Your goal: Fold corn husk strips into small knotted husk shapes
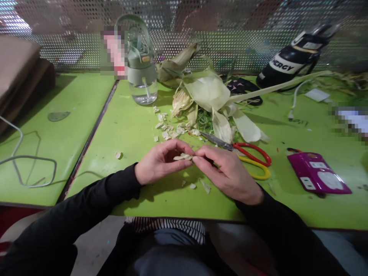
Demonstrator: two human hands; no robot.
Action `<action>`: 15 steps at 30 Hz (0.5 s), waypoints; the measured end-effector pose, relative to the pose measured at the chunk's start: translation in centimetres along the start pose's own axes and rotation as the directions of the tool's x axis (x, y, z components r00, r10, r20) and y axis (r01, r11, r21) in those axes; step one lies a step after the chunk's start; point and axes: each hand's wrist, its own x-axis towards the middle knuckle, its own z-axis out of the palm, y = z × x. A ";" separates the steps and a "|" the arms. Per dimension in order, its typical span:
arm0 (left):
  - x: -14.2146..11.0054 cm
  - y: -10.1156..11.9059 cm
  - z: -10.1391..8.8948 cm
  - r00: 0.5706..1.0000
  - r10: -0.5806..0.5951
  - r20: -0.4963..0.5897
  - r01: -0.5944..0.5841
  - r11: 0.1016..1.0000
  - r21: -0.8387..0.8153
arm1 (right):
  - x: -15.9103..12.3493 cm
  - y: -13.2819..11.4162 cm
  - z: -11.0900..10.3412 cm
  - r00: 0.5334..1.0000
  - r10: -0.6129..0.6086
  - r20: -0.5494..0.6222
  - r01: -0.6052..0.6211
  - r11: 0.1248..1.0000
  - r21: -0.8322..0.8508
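My left hand and my right hand meet above the green table, both pinched on one small pale piece of corn husk. Small husk scraps lie on the table just below my hands. More cut bits lie scattered a little farther back. A heap of corn husks sits behind them. Scissors with red and yellow handles lie right beside my right hand.
A clear water bottle with a green lid stands at the back. A purple power strip lies at the right, a black shoe at the back right, a white cable on the left table. Perforated metal mesh closes the back.
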 end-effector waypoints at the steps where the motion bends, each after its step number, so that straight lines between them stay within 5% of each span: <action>1: -0.1 0.0 0.1 1.000 0.001 0.001 -0.001 1.000 0.010 | 0.0 -0.1 -0.1 1.000 0.009 0.000 -0.009 1.000 0.020; 6: -0.4 0.1 0.4 0.999 -0.026 0.038 0.026 1.000 0.005 | 0.1 -0.4 0.0 0.988 0.133 0.082 -0.149 0.962 0.230; 15: -0.8 -0.2 1.1 0.999 -0.024 0.038 0.023 0.999 0.022 | -0.4 0.1 1.2 0.949 0.291 0.125 -0.309 0.764 0.566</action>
